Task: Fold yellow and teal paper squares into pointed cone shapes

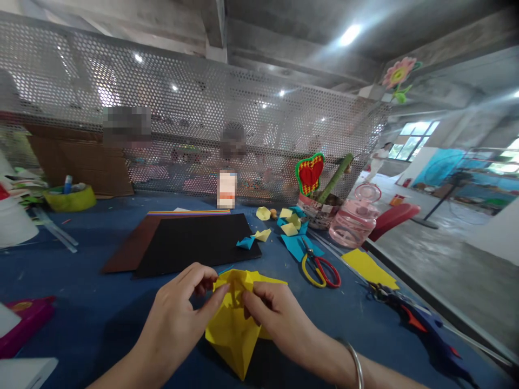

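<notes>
Near the front of the blue table, a piece of folded yellow paper (235, 340) is held up between both hands, its lower end coming to a point. My left hand (182, 308) pinches its upper left edge between thumb and fingers. On the other side, my right hand (275, 310) grips the upper right part, fingers curled against the paper. Behind the hands lie a sheet of black paper (194, 243) and a brown sheet (125, 248). Small folded blue paper (245, 243) and cream paper (263, 235) pieces rest on the black sheet's right corner.
Scissors (320, 270) with yellow and red handles lie to the right, near yellow paper sheets (371, 267) and a blue glue gun (425, 324). A pink transparent bottle (352, 221) stands behind. At left are a yellow tape roll (71, 199) and a magenta object (30, 321). A perforated panel (182, 119) borders the back.
</notes>
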Motion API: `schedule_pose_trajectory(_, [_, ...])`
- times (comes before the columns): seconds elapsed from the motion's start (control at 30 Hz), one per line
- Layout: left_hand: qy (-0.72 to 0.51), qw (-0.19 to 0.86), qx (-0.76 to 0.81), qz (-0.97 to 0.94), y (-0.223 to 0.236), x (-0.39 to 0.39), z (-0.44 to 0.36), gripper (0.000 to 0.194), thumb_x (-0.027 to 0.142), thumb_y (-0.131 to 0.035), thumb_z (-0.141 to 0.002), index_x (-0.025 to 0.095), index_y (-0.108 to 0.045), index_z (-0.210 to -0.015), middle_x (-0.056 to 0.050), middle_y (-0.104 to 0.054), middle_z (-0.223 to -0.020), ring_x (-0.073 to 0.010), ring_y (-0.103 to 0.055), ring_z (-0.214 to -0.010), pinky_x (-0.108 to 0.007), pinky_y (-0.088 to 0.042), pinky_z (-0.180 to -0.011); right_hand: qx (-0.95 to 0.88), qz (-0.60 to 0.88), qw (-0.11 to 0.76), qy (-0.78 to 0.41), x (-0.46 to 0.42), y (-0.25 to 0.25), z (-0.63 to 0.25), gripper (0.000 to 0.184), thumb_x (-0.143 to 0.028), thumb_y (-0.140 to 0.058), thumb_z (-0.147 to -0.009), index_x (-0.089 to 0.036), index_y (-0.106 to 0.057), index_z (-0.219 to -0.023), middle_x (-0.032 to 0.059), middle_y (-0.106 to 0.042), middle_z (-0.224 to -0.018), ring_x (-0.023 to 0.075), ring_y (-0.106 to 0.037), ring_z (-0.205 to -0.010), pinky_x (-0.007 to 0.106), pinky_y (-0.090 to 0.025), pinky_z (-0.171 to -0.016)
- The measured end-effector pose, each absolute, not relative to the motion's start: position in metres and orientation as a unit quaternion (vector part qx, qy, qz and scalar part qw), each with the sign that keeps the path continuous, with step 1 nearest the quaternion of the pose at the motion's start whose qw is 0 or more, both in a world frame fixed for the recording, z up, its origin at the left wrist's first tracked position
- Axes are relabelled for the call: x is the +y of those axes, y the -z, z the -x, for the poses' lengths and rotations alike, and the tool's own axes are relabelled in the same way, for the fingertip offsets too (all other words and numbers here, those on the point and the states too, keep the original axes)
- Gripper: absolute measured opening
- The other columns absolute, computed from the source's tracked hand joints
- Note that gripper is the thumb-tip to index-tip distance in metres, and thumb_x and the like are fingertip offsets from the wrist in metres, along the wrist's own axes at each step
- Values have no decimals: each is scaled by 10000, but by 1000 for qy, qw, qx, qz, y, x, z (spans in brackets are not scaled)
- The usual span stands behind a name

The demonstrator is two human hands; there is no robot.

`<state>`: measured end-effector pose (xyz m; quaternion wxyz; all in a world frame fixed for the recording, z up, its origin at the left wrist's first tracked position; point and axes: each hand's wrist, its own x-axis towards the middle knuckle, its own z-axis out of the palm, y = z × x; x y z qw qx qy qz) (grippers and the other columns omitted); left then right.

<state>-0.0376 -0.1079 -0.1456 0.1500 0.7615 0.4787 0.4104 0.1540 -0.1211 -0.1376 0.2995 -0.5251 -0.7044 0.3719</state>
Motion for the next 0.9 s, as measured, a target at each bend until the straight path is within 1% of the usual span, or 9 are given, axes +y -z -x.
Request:
schedule_pose_trajectory(0.07, [-411,86,463,-780,147,-108,38,152,304,-542,-890,214,-536,-769,25,-552,-695,-148,-554,-644,-267,-432,-602,-717,525,289,-356,-124,136,-152,354,-324,-433,-909,-165,-579,-629,-22,-482,-562,99,-429,-542,218,-296,-503])
schedule_pose_trajectory(0.2, [-413,-15,424,-806,149,-110,40,124,237,-522,-908,189,-558,-799,-10,-583,-737,-172,-576,-681,-304,-434,-644,-727,526,281,-340,-125,132,-149,356,-293,-420,-911,-160,-576,-620,-17,-502,-566,94,-433,-537,219,-295,-507])
schedule_pose_trajectory(0.37, [-392,-85,393,-827,146,-113,40,133,192,-494,-919,163,-582,-824,-35,-603,-728,-190,-588,-675,-326,-450,-646,-716,527,281,-361,-123,135,-151,348,-305,-406,-919,-166,-557,-638,-26,-470,-569,89,-408,-531,212,-271,-485])
schedule_pose_trajectory(0.57, [-334,-175,379,-845,148,-115,37,184,154,-451,-917,141,-600,-810,-65,-614,-705,-230,-603,-667,-376,-468,-617,-707,522,296,-374,-121,140,-155,299,-243,-410,-887,-180,-435,-596,-44,-400,-573,87,-350,-546,211,-251,-487])
schedule_pose_trajectory(0.63, [-321,-182,382,-848,150,-114,37,205,148,-425,-919,143,-597,-807,-71,-616,-707,-241,-607,-676,-386,-472,-612,-705,522,294,-378,-121,140,-155,297,-238,-404,-878,-183,-401,-587,-48,-367,-563,86,-323,-537,217,-239,-480])
schedule_pose_trajectory(0.7, [-322,-165,383,-850,152,-114,37,210,143,-405,-923,144,-588,-821,-73,-615,-719,-242,-607,-690,-389,-476,-616,-703,527,291,-380,-120,140,-155,292,-232,-403,-867,-186,-374,-580,-51,-340,-557,85,-303,-532,222,-227,-474])
schedule_pose_trajectory(0.8, [-333,-94,395,-851,153,-113,37,214,152,-380,-940,162,-561,-827,-54,-594,-726,-222,-593,-681,-386,-478,-622,-702,529,288,-380,-118,140,-155,285,-229,-399,-860,-187,-356,-582,-52,-318,-564,84,-290,-539,225,-219,-476])
schedule_pose_trajectory(0.9, [-342,-23,410,-845,154,-110,39,179,255,-415,-959,177,-555,-880,-44,-589,-773,-218,-586,-704,-391,-484,-639,-705,529,287,-375,-116,140,-156,284,-235,-402,-860,-184,-363,-583,-53,-319,-568,83,-298,-546,226,-220,-481])
